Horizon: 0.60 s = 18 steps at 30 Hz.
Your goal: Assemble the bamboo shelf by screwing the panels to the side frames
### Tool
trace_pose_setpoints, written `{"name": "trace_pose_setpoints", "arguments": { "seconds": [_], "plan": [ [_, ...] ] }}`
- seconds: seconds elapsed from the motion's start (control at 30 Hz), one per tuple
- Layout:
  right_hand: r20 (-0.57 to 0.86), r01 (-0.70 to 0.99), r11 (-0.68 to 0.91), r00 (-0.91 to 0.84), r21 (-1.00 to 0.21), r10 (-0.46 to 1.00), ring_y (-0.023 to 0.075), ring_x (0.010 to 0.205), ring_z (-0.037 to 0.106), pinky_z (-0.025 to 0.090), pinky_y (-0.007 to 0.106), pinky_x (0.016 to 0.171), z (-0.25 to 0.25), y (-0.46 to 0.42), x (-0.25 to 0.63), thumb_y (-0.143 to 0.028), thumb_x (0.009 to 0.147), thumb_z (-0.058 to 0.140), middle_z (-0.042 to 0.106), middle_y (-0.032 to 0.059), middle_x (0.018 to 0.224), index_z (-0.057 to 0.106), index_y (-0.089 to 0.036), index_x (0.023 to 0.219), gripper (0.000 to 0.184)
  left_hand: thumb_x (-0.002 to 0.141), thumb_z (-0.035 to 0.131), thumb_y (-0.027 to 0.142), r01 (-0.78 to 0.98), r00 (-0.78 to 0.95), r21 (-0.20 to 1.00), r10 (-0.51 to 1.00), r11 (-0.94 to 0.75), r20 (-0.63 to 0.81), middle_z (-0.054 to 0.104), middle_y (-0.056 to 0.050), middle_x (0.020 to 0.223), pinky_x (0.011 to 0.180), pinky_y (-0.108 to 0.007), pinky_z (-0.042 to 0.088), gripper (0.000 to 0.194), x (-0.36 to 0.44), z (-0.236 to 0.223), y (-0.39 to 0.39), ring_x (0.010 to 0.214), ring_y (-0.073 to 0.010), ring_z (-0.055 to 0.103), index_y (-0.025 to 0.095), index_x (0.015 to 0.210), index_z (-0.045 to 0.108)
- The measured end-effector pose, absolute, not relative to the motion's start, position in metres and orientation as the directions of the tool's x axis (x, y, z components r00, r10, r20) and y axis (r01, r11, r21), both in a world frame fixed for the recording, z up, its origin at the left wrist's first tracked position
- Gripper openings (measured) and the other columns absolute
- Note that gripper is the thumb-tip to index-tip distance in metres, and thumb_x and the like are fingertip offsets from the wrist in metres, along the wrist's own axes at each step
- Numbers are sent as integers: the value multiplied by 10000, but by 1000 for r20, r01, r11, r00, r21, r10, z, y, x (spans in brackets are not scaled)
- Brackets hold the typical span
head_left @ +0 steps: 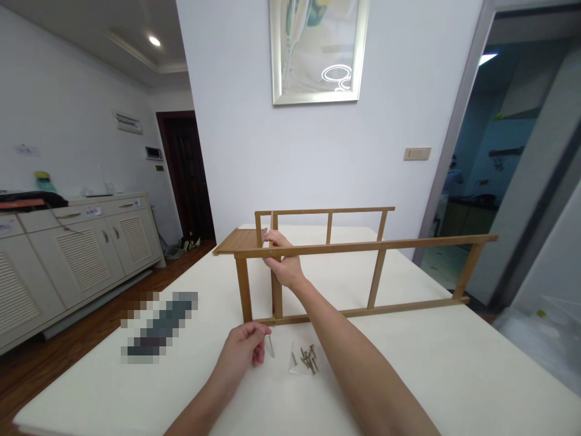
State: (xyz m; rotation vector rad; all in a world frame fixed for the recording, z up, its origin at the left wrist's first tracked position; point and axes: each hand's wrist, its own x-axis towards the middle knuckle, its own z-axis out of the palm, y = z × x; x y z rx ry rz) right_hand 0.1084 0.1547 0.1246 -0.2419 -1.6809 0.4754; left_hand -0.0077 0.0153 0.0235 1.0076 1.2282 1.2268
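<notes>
the left hand (242, 345) pinches a rod (271, 346), top hidden. at twelve o'clock, the right hand (289, 269) clamps the frame (426, 244), partly behind it.

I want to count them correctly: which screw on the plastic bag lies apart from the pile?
The single screw at the left, nearest the left hand; the other screws lie bunched together.

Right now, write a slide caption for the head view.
Right hand gripping a brown wooden slatted-end frame, left hand beside loose metal screws on a white table.
</notes>
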Motion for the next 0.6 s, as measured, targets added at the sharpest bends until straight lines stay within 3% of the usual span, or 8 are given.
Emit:
{"name": "trace_pose_setpoints", "arguments": {
  "seconds": [0.27, 0.43, 0.6],
  "plan": [
    [887, -95, 890, -177, -446, 426, 246, 1228, 500, 368, 447, 1085, 125, 154, 109, -217, 734, 614, 618, 45, 1155, 606, -257, 1007, 277, 634, 745, 256, -412, 18, 893, 981, 182, -192, 551, 21, 585, 497, -221, 345, 241, -15, 28, 16, 498, -82, 511, 111, 820, 696],
    [880, -95, 883, -182, -460, 439, 247, 1237, 496, 360, 448, 1093, 125, 154, 109, -215, 731, 614, 617, 45, 1163, 607, -255, 1005, 277, 673, 762, 311, -366, 65, 915, 986, 167, -154, 609, -21, 660, 558, -238, 402, 234, -15, 30, 13, 573, -107, 568, 108, 763, 687],
    [879, -100, 882, -188, -460, 438, 244, 1239, 494, 356, 449, 1096, 125, 154, 110, -199, 731, 608, 613, 45, 1170, 603, -257, 1012, 287, 662, 789, 282, -306, 96, 936, 983, 176, -154, 659, -50, 735, 631, -263, 449, 315, -14, 31, 10, 642, -127, 604, 104, 910, 711]
  ]
}}
